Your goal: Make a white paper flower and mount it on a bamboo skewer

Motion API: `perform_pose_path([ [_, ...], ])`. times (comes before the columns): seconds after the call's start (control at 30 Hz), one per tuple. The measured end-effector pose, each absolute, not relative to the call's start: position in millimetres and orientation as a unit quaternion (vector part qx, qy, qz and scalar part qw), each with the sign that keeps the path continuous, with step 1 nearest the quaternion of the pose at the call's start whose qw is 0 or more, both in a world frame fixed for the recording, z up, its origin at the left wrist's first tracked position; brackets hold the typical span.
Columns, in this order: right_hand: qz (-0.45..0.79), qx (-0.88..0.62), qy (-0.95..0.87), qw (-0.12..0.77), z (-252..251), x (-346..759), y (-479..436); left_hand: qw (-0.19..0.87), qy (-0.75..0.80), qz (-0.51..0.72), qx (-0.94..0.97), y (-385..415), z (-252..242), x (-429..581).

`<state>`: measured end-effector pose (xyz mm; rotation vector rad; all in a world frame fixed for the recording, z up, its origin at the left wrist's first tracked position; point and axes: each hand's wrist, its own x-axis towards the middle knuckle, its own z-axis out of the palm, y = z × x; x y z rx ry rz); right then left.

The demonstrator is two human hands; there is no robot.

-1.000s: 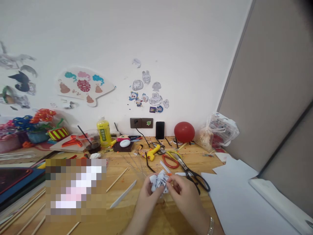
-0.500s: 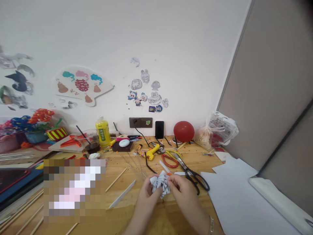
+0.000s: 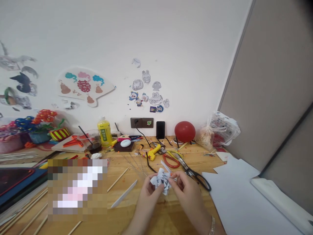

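Note:
A bunch of folded white paper strips (image 3: 161,180), shaped like a ruffled ball, is held above the wooden table near its front. My left hand (image 3: 149,189) is wrapped around its left side, thumb pressed on the front. At its right edge my right hand (image 3: 181,184) has thumb and forefinger pinched together on the paper; a bit of orange shows by the fingertips. Black-handled scissors (image 3: 193,173) lie just beyond my right hand, with red-handled scissors (image 3: 171,160) behind. A loose white paper strip (image 3: 124,194) rests on the table left of my left hand.
A yellow glue gun (image 3: 154,152), a red balloon (image 3: 185,131), a phone (image 3: 160,130) and a yellow drink bottle (image 3: 104,132) stand or lie toward the wall. White paper sheets (image 3: 242,199) cover the right side. Thin wooden sticks (image 3: 118,179) lie at left.
The paper bunch has turned slightly in my left hand, and my right fingers have shifted a little along its right edge. The whole view has moved slightly.

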<state>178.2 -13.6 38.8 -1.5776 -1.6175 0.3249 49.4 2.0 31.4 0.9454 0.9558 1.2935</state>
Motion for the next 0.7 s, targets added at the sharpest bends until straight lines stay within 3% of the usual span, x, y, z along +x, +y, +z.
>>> perform_pose_path([
  [0.4,0.074,-0.616,-0.674,0.401,38.7,171.1,-15.7,0.542,0.415,0.585,0.438,8.5,21.7,49.8],
  [0.7,0.115,-0.618,-0.652,0.424,33.8,169.9,-12.8,0.522,0.42,0.592,0.448,5.4,22.5,51.5],
])
